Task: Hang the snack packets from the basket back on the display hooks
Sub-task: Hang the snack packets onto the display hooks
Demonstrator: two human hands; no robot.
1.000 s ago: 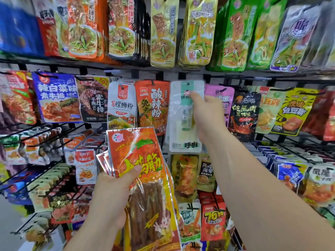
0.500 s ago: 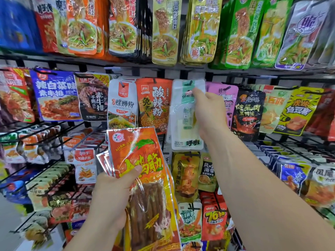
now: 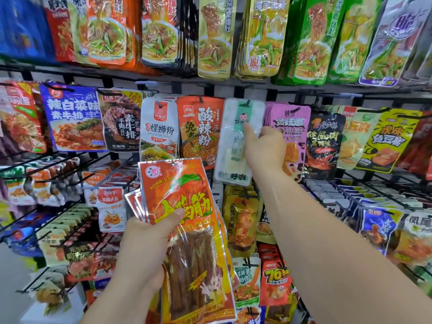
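The white packet [image 3: 231,160] is hanging on its hook [image 3: 247,104] just above the right hand [image 3: 261,148], which is pinching its right edge, thumb on the face. Before releasing, confirm the hole is seating fully. Its long axis is running vertically, top up, face outward. Below-left of that grip, the left hand [image 3: 145,249] is clasping upright orange packets [image 3: 187,206].

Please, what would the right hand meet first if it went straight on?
The right hand pinches the white-and-green packet; straight on and upward, it would probably meet that packet's black hook first, though depth is unclear.
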